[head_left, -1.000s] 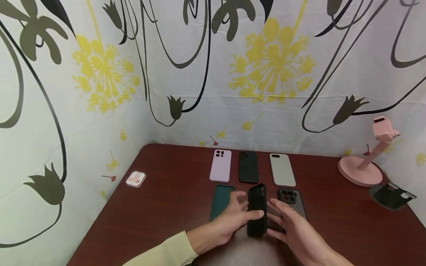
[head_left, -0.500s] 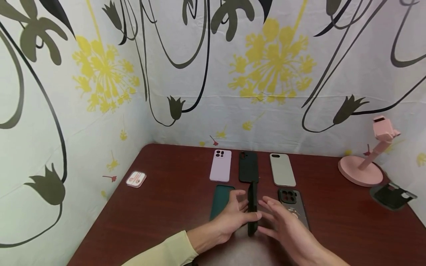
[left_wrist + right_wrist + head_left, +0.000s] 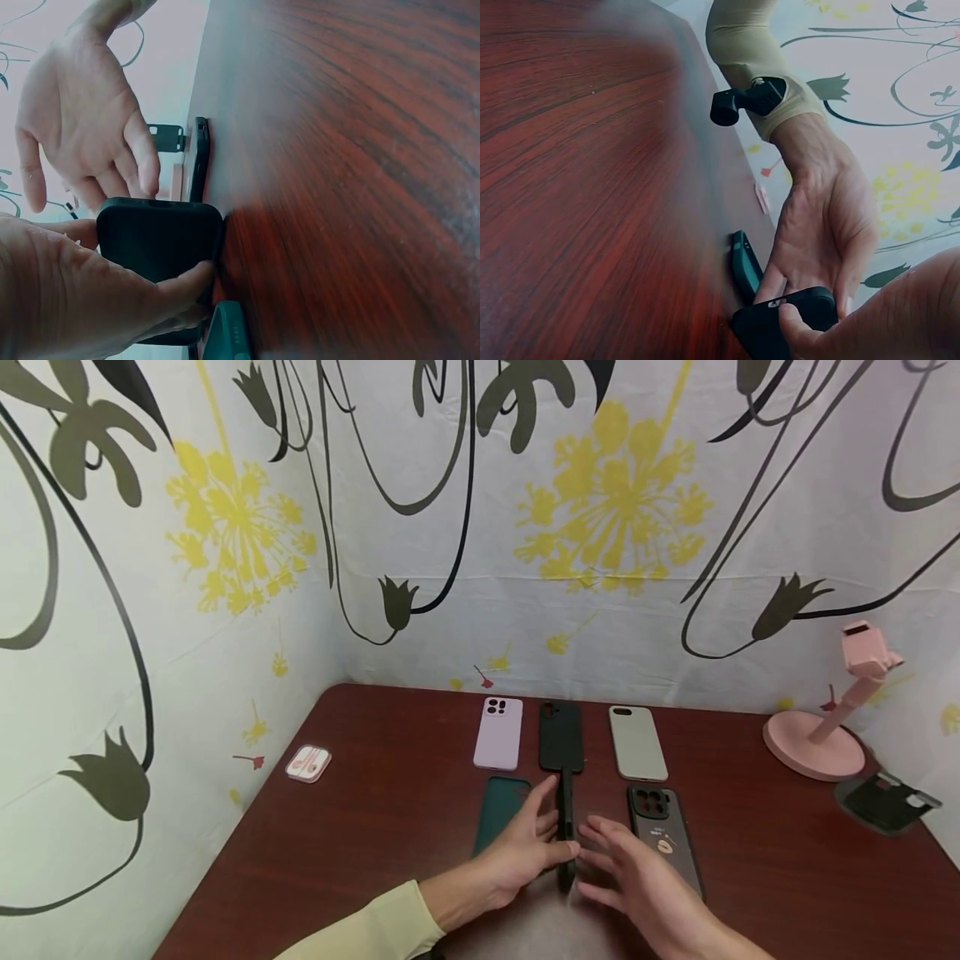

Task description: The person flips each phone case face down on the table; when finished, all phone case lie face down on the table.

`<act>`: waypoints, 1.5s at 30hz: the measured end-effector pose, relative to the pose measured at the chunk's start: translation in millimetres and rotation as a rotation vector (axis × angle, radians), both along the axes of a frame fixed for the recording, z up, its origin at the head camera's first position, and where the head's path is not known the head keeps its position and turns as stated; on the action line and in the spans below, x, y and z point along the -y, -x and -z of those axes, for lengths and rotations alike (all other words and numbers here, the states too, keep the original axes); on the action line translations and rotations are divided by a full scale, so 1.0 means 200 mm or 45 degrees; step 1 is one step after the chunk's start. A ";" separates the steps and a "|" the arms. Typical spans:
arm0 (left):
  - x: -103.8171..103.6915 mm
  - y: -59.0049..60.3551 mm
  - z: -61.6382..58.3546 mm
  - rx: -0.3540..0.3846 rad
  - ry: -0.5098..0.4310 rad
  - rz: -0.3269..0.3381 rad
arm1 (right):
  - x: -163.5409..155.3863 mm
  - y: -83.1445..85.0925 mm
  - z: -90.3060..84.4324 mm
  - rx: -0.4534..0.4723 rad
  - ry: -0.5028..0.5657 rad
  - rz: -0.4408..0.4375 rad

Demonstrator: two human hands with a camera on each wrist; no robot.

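A black phone case (image 3: 566, 828) stands on its long edge on the dark red table (image 3: 352, 843), near the front middle. My left hand (image 3: 528, 847) grips it from the left, index finger stretched along it and thumb across its face (image 3: 180, 289). The same case fills the lower left of the left wrist view (image 3: 157, 240). My right hand (image 3: 626, 864) is just right of it with fingers spread and fairly straight; its thumb touches the case's end (image 3: 795, 330). A teal case (image 3: 497, 814) lies flat under my left hand.
Behind lie a lilac case (image 3: 498, 733), another black case (image 3: 561, 737) and a pale green case (image 3: 637, 743). A dark grey case (image 3: 663, 835) lies by my right hand. A pink phone stand (image 3: 817, 743), a dark holder (image 3: 885, 802) and an earbud box (image 3: 307, 764) sit at the sides.
The black case has turned from showing its broad side to standing thin on its edge. My right hand has moved left, close against it.
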State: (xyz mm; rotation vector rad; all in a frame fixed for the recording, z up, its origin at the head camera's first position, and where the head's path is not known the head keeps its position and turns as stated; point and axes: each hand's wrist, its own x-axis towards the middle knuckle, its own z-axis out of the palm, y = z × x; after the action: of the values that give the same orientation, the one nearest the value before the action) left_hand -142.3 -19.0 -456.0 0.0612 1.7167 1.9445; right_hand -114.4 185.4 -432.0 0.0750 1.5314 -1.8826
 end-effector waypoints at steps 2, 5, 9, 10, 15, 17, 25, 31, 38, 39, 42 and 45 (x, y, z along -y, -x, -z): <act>0.01 0.00 0.00 -0.005 -0.024 0.017 | -0.01 0.00 0.01 -0.006 -0.012 -0.001; 0.02 -0.01 0.00 0.005 -0.040 0.030 | -0.02 0.00 0.02 0.000 -0.002 -0.002; 0.03 -0.01 -0.01 0.035 -0.050 0.033 | -0.03 0.00 0.04 0.022 0.034 -0.003; 0.03 -0.01 -0.01 0.039 -0.055 0.032 | -0.03 0.00 0.04 0.023 0.033 0.003; 0.04 -0.02 0.00 0.029 -0.079 0.036 | 0.00 0.03 0.07 0.017 -0.060 0.102; 0.05 -0.02 0.00 0.026 -0.097 0.034 | 0.02 0.04 0.09 0.016 -0.096 0.142; 0.07 -0.03 0.00 0.040 -0.143 0.016 | 0.09 0.08 0.12 0.002 -0.152 0.197; 0.07 -0.02 0.00 0.084 -0.166 0.001 | 0.09 0.08 0.11 -0.008 -0.144 0.196; 0.05 -0.02 0.01 0.115 -0.179 -0.021 | 0.06 0.07 0.11 0.004 -0.135 0.193; 0.05 -0.02 0.01 0.118 -0.180 -0.015 | 0.06 0.07 0.11 0.007 -0.136 0.196; 0.04 -0.02 0.01 0.125 -0.181 0.000 | 0.05 0.07 0.11 0.011 -0.143 0.199; 0.03 -0.02 0.01 0.110 -0.164 0.001 | 0.03 0.07 0.11 0.012 -0.151 0.207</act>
State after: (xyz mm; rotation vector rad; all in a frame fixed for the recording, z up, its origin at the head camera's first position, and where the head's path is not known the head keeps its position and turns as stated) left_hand -137.6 -25.0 -458.7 0.0244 1.5348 2.0252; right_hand -127.8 179.1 -454.4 0.2687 1.6735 -1.9105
